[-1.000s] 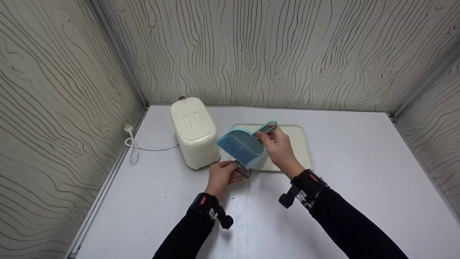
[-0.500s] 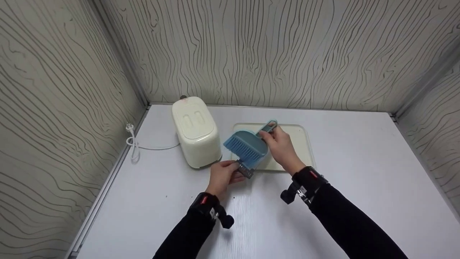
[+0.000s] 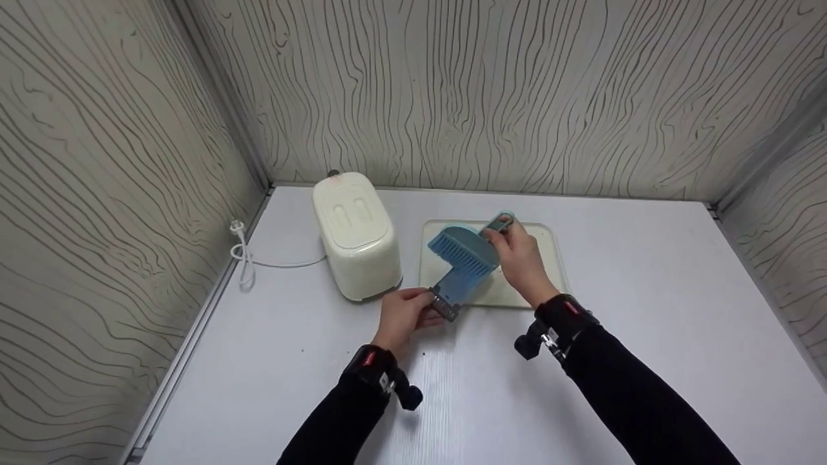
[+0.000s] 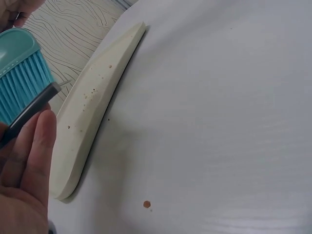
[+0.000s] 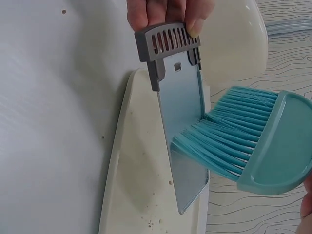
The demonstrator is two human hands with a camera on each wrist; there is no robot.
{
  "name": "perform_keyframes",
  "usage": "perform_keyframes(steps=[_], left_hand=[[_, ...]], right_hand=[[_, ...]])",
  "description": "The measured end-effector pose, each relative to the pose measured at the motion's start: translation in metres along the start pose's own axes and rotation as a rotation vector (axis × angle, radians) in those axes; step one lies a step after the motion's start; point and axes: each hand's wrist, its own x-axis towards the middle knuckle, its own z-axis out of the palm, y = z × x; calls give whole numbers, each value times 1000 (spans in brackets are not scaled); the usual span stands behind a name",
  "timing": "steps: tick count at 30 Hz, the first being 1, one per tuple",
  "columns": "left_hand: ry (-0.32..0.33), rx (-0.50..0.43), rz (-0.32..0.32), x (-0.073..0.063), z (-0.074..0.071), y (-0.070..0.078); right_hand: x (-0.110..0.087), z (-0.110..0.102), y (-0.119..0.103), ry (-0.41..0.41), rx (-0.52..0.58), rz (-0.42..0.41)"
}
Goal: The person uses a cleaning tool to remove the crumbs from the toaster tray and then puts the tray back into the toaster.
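Note:
My left hand (image 3: 400,315) pinches a toaster crumb tray by its dark grey slotted handle (image 5: 168,41). Its flat metal plate (image 5: 181,100) slopes down over a cream serving tray (image 3: 541,248). In my right hand (image 3: 522,261) is the handle of a teal hand brush (image 5: 279,146). The brush's bristles (image 5: 214,144) lie across the lower part of the metal plate, bent against it. Brown crumbs (image 5: 150,224) are scattered on the cream tray below. In the left wrist view the dark handle edge (image 4: 31,112) shows between thumb and fingers, with the bristles behind.
A cream toaster (image 3: 358,239) with its lid on stands left of the serving tray. Its white cord and plug (image 3: 240,248) lie near the table's left edge. A few crumbs (image 4: 146,204) dot the white table. Patterned walls (image 3: 452,97) enclose the back and sides.
The brush has moved right and away from my left hand, along the metal plate toward its far end. More of the plate shows now. My left hand stays nearly in place.

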Motion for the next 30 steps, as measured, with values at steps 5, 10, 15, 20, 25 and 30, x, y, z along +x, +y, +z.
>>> perform_keyframes(steps=[5,10,15,20,25,30], left_hand=[[-13,-19,23,0,1,-1],[-11,-14,11,0,1,-1],[-20,-19,23,0,1,-2],[-17,-34,19,0,2,-2],[-16,-54,16,0,3,-3],[-10,-41,19,0,3,-3]], right_hand=[[1,-1,5,42,-73,-39],[1,-2,10,80,-138,-59],[1,-4,15,112,-152,-45],[1,-8,21,141,-162,-21],[-1,-11,23,160,-177,-28],[-3,-11,24,200,-189,-79]])
